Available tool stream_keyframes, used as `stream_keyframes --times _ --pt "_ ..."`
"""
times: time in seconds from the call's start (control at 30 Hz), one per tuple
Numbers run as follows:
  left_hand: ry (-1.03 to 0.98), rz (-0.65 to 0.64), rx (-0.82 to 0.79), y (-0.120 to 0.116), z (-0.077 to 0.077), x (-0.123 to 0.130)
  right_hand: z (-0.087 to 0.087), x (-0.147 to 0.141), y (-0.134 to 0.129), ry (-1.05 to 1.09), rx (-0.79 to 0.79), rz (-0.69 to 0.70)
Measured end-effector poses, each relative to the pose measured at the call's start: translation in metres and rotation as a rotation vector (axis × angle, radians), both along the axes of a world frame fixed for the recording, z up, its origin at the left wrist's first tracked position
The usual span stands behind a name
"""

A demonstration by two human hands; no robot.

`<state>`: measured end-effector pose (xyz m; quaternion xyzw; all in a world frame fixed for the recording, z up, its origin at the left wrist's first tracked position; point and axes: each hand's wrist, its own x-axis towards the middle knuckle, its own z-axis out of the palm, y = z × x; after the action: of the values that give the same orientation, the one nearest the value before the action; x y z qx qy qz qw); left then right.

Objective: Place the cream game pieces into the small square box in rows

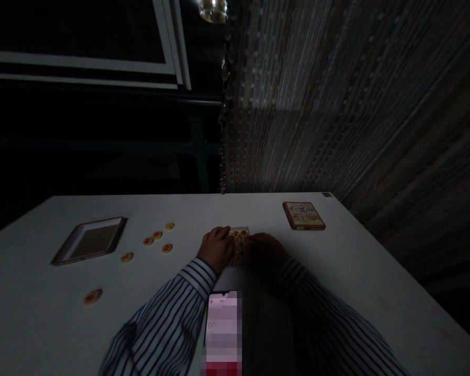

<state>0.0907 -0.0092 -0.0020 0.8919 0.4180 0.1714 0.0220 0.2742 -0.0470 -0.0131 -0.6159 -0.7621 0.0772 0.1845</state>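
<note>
A small tray packed with round wooden pieces (239, 245) lies on the white table between my hands. My left hand (217, 248) rests along its left side, fingers bent over the edge and touching the pieces. At the right side is my right hand (267, 251), dark in shadow, its fingertips at the tray's upper right edge. Whether its fingers grip anything is too dark to tell. Several loose round pieces with red or green marks, one of them here (167, 248), lie left of my left hand.
An open, shallow box lid (97, 240) lies at the left of the table (203, 209). A flat printed box (304, 215) is at the back right. A lit phone (221, 329) lies between my forearms. Behind the table hangs a string curtain (297, 104).
</note>
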Motion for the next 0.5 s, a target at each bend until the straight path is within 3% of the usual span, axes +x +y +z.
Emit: stream_keyframes --times 0.3,0.5 --pt "-0.028 0.000 -0.022 0.000 0.003 -0.001 0.000 0.001 -0.002 0.103 0.059 0.041" --pt "-0.092 0.037 -0.006 -0.010 0.014 -0.022 -0.003 0.007 -0.002 0.169 0.182 -0.036"
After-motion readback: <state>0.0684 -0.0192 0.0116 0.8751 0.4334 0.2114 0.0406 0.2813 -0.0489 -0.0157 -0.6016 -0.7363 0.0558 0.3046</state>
